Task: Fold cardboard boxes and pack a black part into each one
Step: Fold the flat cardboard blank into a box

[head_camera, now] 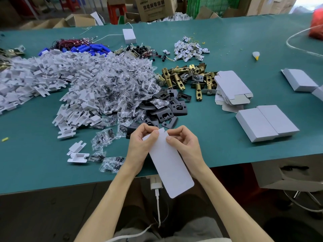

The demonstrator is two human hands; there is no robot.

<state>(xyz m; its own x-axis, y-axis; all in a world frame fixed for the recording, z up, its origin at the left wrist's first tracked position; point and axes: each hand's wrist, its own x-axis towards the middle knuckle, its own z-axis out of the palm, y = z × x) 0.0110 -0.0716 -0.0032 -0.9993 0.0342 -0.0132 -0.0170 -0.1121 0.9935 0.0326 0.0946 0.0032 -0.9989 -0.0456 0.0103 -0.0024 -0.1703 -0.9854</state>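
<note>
Both hands are holding a flat white cardboard blank (170,165) over the near edge of the green bench (244,41). The left hand (142,145) and the right hand (183,144) are each pinching its far end, thumbs on top. Just beyond lies a heap of black plates (167,110), with brass latches (185,77), flat blanks (230,88) and folded boxes (267,123) to the right.
</note>
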